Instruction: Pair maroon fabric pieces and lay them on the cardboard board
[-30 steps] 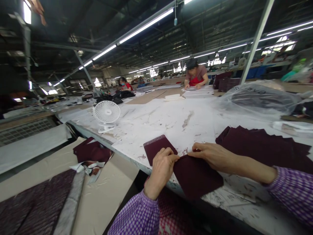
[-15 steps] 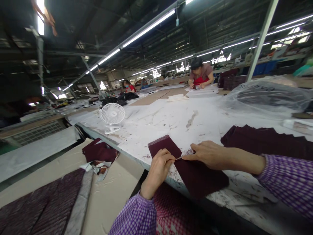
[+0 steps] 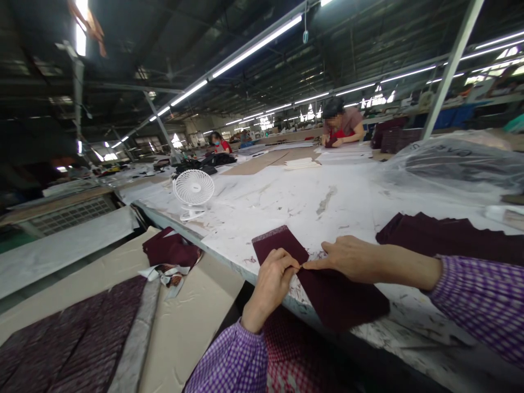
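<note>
Maroon fabric lies over the near edge of the white-covered table, in a smaller far part (image 3: 280, 244) with a pale speckled strip along one edge, and a larger near part (image 3: 344, 300) that hangs past the edge. Where the two parts meet, my left hand (image 3: 272, 281) pinches the fabric between thumb and fingertips. My right hand (image 3: 352, 259) lies on the larger part, index finger stretched out and pressing at that same spot, thumb raised apart. The two hands' fingertips nearly touch. Whether the parts are joined or folded there is hidden by my fingers.
A maroon fabric stack (image 3: 446, 234) lies to the right, near a clear plastic bag (image 3: 458, 164). The white fan (image 3: 194, 191) stands at the table's left edge. Lower left, fabric scraps (image 3: 172, 251) and patterned maroon pieces (image 3: 77, 327) lie. A co-worker (image 3: 341, 128) leans over the table's far side.
My left fingertips have come closer to my right index fingertip at the meeting line. The whole view has shifted slightly. Across the table, the co-worker's hands have changed position.
</note>
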The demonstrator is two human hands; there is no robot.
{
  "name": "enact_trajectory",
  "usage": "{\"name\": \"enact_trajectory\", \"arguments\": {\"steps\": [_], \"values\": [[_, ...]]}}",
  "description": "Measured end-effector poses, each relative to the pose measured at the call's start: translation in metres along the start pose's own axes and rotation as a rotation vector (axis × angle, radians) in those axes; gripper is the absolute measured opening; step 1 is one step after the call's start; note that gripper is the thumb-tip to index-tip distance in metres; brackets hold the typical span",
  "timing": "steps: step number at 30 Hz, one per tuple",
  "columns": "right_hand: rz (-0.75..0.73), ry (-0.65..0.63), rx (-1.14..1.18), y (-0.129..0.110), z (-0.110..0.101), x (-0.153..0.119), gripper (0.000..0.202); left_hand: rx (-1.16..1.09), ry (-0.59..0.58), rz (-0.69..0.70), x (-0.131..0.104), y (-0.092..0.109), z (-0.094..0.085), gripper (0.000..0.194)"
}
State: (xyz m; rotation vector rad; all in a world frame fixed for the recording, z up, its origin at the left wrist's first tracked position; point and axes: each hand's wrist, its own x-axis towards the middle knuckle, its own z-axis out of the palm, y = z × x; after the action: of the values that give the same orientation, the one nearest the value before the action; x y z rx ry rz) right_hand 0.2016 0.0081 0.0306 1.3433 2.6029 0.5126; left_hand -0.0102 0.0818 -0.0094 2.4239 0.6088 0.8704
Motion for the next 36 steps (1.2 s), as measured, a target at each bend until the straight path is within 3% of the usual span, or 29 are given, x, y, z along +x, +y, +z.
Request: {"name": "enact_trajectory", "arguments": {"steps": [4, 7, 12, 15, 18, 23, 26, 28, 30, 32, 36], "values": [[-0.002, 0.080, -0.010, -0.011, -0.002, 0.004, 0.062, -0.131, 0.085, -0.080, -0.001, -0.008, -0.001, 0.016], [0.099, 0.104, 0.020, -0.014, -0.001, 0.002, 0.056, -0.142, 0.144, -0.136, 0.000, -0.013, 0.001, 0.013], [0.323, -0.031, 0.345, -0.007, -0.005, -0.007, 0.030, -0.023, 0.085, -0.095, 0.001, -0.015, 0.004, 0.012], [0.322, -0.018, 0.504, -0.006, -0.012, -0.011, 0.013, 0.058, 0.092, -0.061, 0.002, -0.014, 0.006, 0.005], [0.387, 0.033, 0.606, -0.003, -0.023, -0.022, 0.007, 0.189, 0.114, -0.001, 0.001, -0.009, 0.008, 0.009], [0.649, 0.141, 0.749, 0.041, -0.027, -0.081, 0.026, 0.322, 0.109, 0.027, 0.001, -0.002, 0.010, 0.018], [0.732, 0.149, 0.724, 0.082, -0.008, -0.130, 0.034, 0.187, 0.206, -0.122, 0.006, -0.008, 0.008, 0.016], [0.836, 0.113, 0.554, 0.102, 0.006, -0.155, 0.038, 0.005, 0.287, -0.288, 0.009, -0.014, 0.006, 0.013], [0.926, 0.142, 0.249, 0.110, 0.013, -0.164, 0.040, -0.176, 0.323, -0.399, 0.011, -0.020, 0.004, 0.012], [0.864, 0.205, 0.094, 0.105, 0.011, -0.151, 0.037, -0.291, 0.322, -0.426, 0.012, -0.024, 0.002, 0.013], [0.461, 0.287, 0.265, 0.066, -0.014, -0.079, 0.033, -0.310, 0.332, -0.435, 0.012, -0.024, 0.001, 0.013]]}}
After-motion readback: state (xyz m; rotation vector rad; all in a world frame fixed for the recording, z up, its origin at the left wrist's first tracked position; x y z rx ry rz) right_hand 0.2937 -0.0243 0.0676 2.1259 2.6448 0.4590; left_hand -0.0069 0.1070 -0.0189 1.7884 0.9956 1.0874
